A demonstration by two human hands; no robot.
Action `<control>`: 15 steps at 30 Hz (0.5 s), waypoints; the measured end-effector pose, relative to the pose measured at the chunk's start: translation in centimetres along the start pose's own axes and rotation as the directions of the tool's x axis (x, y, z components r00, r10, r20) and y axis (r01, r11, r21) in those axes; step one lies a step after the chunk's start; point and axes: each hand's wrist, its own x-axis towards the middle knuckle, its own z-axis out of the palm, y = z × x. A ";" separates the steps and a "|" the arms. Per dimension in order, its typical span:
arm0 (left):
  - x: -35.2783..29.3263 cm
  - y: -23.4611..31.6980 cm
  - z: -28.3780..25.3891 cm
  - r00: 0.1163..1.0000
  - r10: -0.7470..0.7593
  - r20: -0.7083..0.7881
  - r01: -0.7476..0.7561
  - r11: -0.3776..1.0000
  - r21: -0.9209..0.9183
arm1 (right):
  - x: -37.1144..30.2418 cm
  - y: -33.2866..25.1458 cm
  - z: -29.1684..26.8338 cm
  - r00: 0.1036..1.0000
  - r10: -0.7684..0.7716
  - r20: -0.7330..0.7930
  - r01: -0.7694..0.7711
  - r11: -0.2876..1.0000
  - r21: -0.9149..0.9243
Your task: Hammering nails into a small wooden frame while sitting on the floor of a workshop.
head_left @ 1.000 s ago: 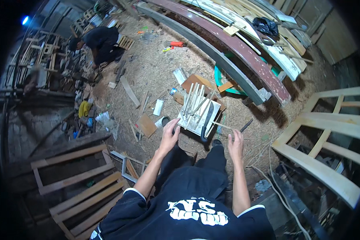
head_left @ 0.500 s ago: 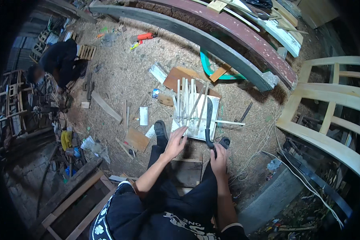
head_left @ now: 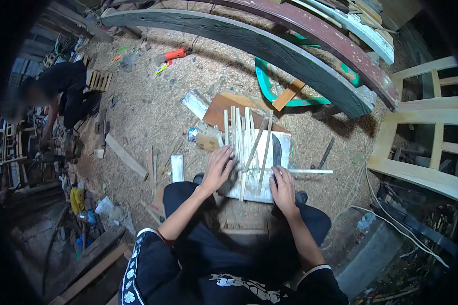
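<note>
Several thin pale wooden sticks [head_left: 247, 140] lie on a white board [head_left: 257, 194], mostly pointing away from me. My left hand [head_left: 218, 166] is at the left side of the sticks, fingers stretched and slightly apart. On the right side of the board, my right hand [head_left: 284, 189] reaches forward with its fingers extended. Just beyond its fingertips shows the dark curved blade of a large knife [head_left: 276, 148]; the hand covers where the handle lies. One stick [head_left: 310, 172] lies crosswise and sticks out past the board's right edge.
Brown board pieces [head_left: 221, 113] lie beyond the sticks. A long dark beam [head_left: 239, 38] crosses the far side, with a green hoop [head_left: 262, 84] beneath. A pale wooden frame [head_left: 387, 137] stands right. A red power tool [head_left: 175, 54] is far left, near another person [head_left: 68, 86].
My body has leaned forward over the board. Both hands have spread apart, the right one advancing from the knife handle's lower end to over it, and my knees have opened outward.
</note>
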 end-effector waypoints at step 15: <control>-1.5 -8.7 11.7 0.953 0.213 0.217 -0.249 0.956 0.153 | -2.5 6.5 9.5 0.989 0.138 -0.060 -0.149 0.954 -0.259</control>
